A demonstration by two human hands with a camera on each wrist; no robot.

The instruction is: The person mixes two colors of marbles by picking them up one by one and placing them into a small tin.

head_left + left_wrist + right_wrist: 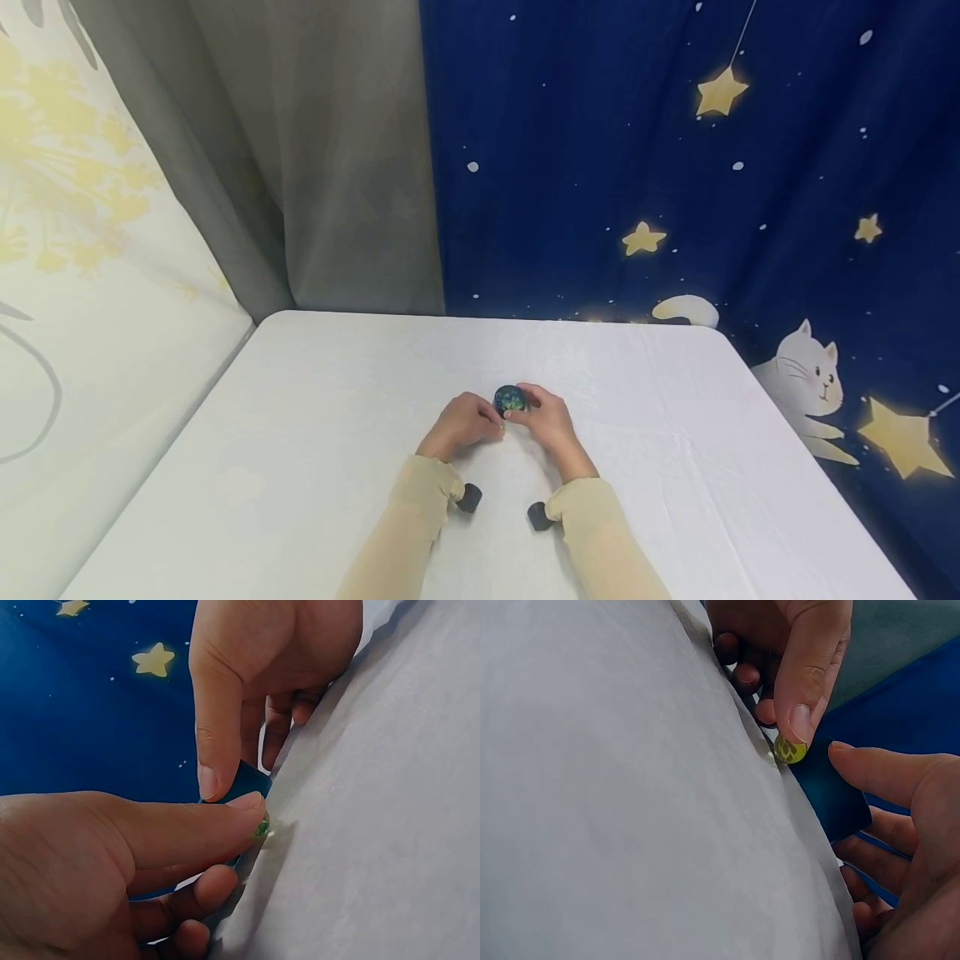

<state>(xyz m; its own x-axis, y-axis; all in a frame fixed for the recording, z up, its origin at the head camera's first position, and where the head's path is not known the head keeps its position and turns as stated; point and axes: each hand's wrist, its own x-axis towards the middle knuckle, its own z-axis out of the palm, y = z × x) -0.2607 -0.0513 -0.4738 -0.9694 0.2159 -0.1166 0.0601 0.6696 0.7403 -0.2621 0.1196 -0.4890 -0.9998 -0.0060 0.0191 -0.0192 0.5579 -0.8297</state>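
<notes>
A short dark blue cylinder (510,397) with a blue-green speckled top stands on the white table, close in front of both hands. My right hand (551,421) grips it from the right, thumb at the near side and fingers curving behind. In the right wrist view its smooth dark side (832,791) shows between thumb and fingers. From the left, my left hand (467,421) pinches a small yellow-green glass marble (790,748) between thumb and finger, low beside the cylinder. Only a green sliver of the marble (262,825) shows past the thumb in the left wrist view.
The white cloth-covered table (337,375) spreads around both hands. A black wrist device (469,498) sits at the left cuff and another (539,516) at the right. Behind the table hang a grey curtain (352,167) and a blue starry one (562,167).
</notes>
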